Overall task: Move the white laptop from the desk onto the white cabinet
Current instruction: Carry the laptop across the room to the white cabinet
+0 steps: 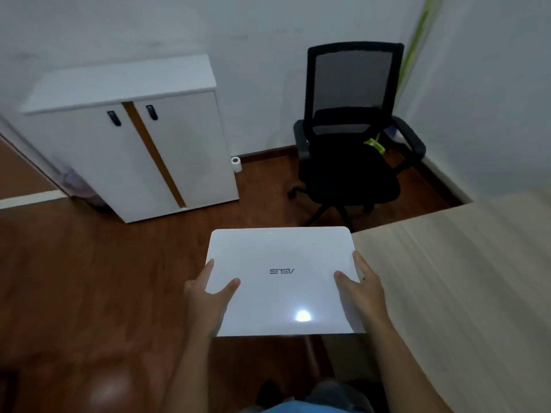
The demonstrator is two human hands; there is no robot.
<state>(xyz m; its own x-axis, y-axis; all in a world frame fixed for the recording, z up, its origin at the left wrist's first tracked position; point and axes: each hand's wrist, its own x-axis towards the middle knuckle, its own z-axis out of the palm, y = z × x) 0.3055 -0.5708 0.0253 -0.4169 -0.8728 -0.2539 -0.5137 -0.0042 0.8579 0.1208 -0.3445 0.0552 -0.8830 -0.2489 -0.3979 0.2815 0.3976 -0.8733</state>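
white laptop [281, 281]: lid closed, held level in the air over the wooden floor [89, 278], just off the left edge of the bench [462, 278]. left hand [208, 296] grips its left edge, thumb on the lid, fingers underneath and hidden. right hand [362, 286] grips the right edge the same way. white cabinet [125, 84] stands ahead and to the left against the wall, its top bare. black office chair [351, 144] sits to the right, apart from the route. judgement: carry phase. keep the lid flat, thumbs pressing, turn left, and lower it squarely onto the cabinet top before the hands let go.
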